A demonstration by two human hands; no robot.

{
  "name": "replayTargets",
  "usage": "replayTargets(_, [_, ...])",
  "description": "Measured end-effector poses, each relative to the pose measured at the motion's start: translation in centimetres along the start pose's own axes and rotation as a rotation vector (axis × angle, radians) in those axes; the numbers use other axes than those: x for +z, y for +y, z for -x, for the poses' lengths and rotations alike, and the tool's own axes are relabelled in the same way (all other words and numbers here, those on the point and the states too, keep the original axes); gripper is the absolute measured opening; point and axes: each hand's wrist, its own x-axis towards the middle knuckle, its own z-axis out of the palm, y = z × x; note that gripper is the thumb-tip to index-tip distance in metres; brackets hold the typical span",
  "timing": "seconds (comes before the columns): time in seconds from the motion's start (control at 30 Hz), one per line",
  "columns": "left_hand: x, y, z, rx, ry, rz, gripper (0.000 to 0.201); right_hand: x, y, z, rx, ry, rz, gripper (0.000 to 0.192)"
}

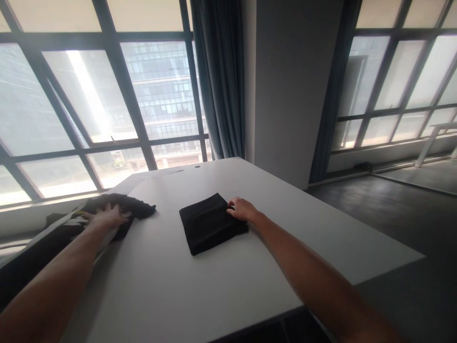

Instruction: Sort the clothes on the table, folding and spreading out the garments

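A folded black cloth (205,224) lies flat on the white table (171,286), roughly a square with one uneven edge. At its right corner is my right hand (243,209), with the fingers curled and closed on the cloth's edge. On the left, my left hand (107,216) rests on a crumpled heap of dark clothes (137,206) at the table's left edge. Its fingers are spread over the fabric. Part of the heap is hidden beneath that hand and forearm, and some lighter fabric shows among the dark.
Large windows (160,90) and a blue curtain (223,81) stand beyond the table, beside a grey pillar (289,95). A dark object (300,326) is at the near edge. Another white table (433,131) stands far right on the grey floor (357,200).
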Motion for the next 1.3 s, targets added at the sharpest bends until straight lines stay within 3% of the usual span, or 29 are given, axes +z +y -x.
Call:
replayTargets(0.1, [1.2,1.9,-0.5,-0.080,-0.097,-0.092,0.077,0.3,-0.1,0.0,0.012,-0.054,0.020,0.031])
replayTargets(0.17, [1.4,4.3,0.4,0.065,-0.094,-0.051,0.078,0.6,-0.4,-0.1,-0.002,-0.045,0.012,0.031])
replayTargets(0.23, [2.0,7.3,2.8,0.286,-0.133,0.134,0.076,0.9,-0.9,-0.1,-0.008,-0.004,-0.045,0.028])
replayTargets(0.3, [3.2,10.1,6.1,0.476,-0.186,0.395,0.071,1.1,-1.6,-0.1,0.011,0.036,-0.223,0.025])
replayTargets(0.43, [5.3,13.3,11.1,0.532,-0.197,0.499,0.053,1.3,-2.9,0.2,-0.028,-0.051,-0.860,0.032])
replayTargets(0.53, [5.3,13.3,11.7,0.550,-0.176,0.552,0.040,1.7,-3.5,0.4,-0.128,-0.092,-0.986,0.039])
replayTargets(0.63, [4.5,12.8,11.2,0.516,-0.140,0.646,0.037,2.1,-3.7,0.6,-0.170,-0.034,-0.666,0.033])
replayTargets(0.7, [4.3,12.7,10.9,0.417,-0.106,0.755,0.039,2.3,-4.0,0.6,-0.162,0.037,-0.387,0.016])
replayTargets(0.73, [4.4,12.8,10.8,0.358,-0.093,0.815,0.040,2.4,-4.2,0.6,-0.150,0.064,-0.279,0.020])
replayTargets(0.8, [4.7,13.0,10.8,0.277,-0.091,0.923,0.040,2.4,-4.9,0.7,-0.138,0.066,-0.192,0.046])
replayTargets(0.87, [5.2,13.4,10.9,0.259,-0.116,1.018,0.039,2.4,-5.5,0.9,-0.168,-0.013,-0.271,0.059])
replayTargets(1.0, [5.7,13.8,11.2,0.250,-0.133,1.166,0.039,2.5,-6.2,1.7,-0.339,-0.197,-0.531,0.050])
replayTargets(1.03, [5.6,13.9,11.3,0.246,-0.142,1.194,0.040,2.7,-6.2,1.9,-0.383,-0.219,-0.551,0.059])
replayTargets(1.13, [5.4,14.1,11.9,0.316,-0.240,1.231,0.049,3.6,-6.6,2.2,-0.459,-0.180,-0.511,0.097])
replayTargets(1.2, [5.4,14.3,12.5,0.432,-0.297,1.147,0.062,4.5,-7.0,2.1,-0.484,-0.090,-0.465,0.091])
replayTargets(1.3, [5.4,14.4,13.0,0.551,-0.286,0.889,0.069,5.3,-7.6,1.6,-0.513,0.012,-0.398,0.071])
